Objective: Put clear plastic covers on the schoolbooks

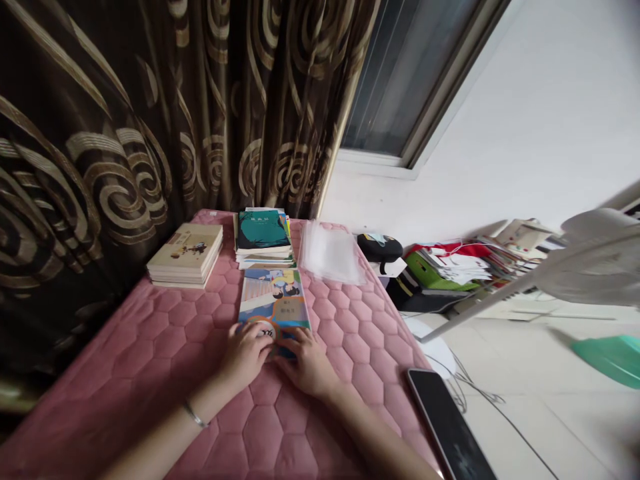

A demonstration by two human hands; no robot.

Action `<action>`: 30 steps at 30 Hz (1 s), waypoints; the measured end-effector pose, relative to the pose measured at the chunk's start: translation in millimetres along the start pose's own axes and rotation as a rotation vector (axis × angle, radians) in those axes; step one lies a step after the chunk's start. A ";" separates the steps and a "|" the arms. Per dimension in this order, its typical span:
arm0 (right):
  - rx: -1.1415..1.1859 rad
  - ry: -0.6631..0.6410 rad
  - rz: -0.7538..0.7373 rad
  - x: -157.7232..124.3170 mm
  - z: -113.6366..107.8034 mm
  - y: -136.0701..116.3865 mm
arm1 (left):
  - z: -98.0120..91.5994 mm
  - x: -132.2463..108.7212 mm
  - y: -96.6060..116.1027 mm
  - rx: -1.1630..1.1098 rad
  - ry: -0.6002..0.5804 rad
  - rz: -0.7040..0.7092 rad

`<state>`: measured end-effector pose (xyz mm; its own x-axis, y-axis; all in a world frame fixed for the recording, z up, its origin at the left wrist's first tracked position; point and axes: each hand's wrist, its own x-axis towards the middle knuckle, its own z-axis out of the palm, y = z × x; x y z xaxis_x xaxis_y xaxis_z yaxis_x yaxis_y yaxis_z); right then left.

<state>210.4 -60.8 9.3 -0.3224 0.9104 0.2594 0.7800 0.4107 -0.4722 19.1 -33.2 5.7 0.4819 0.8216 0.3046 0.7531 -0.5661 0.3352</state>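
A book with a colourful illustrated cover [273,300] lies flat on the pink quilted surface in front of me. My left hand [249,351] rests on its near left corner, fingers stretched over the cover. On the near right corner lies my right hand [306,363], its fingers spread on the cover too. Both thumbs come close together at the book's near edge. Just beyond it stands a pile of books topped by a dark book with a teal cover [263,229]. To the right of that pile is a stack of clear plastic sleeves [333,253].
A stack of cream-coloured books [187,250] sits at the back left, near the patterned curtain [215,100]. A phone [450,423] lies at the right edge of the pink quilted surface [345,373]. Beyond that edge are a white fan [590,260], cables and a black case [380,248].
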 end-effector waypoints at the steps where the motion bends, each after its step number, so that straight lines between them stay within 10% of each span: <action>1: 0.009 0.004 0.004 -4.9 2.8 -3.2 | 1.5 -3.5 2.1 -0.004 0.005 -0.006; 30: 0.185 0.038 0.042 -43.6 -18.6 58.2 | -22.5 -50.4 -69.7 0.068 0.077 -0.017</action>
<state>279.9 -77.5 -13.8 -0.2684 0.9257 0.2665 0.6793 0.3780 -0.6290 -67.7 -36.7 -13.0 0.4346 0.8220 0.3679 0.7908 -0.5438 0.2809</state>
